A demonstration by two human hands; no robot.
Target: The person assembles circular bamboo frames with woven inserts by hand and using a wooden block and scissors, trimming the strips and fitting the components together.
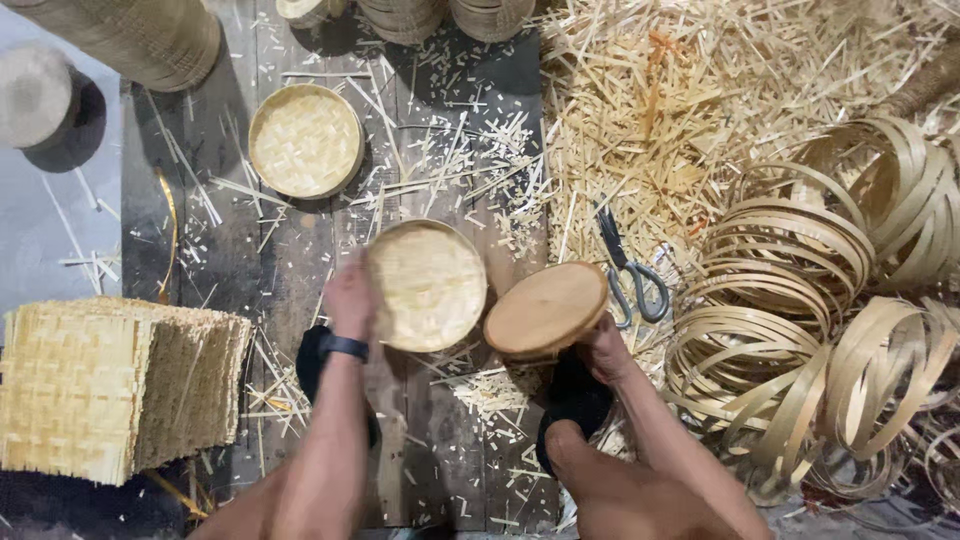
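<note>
My left hand grips the left rim of a round woven bamboo tray, held tilted above the dark wooden floor boards. A dark band sits on that wrist. My right hand holds the lower right edge of a round wooden disc, which sits just right of the tray and nearly touches it. My knees and dark footwear show below both hands.
A second finished woven tray lies on the boards at upper left. A stack of square woven mats stands at left. Scissors lie right of the disc. Bamboo strip hoops and loose offcuts cover the right side.
</note>
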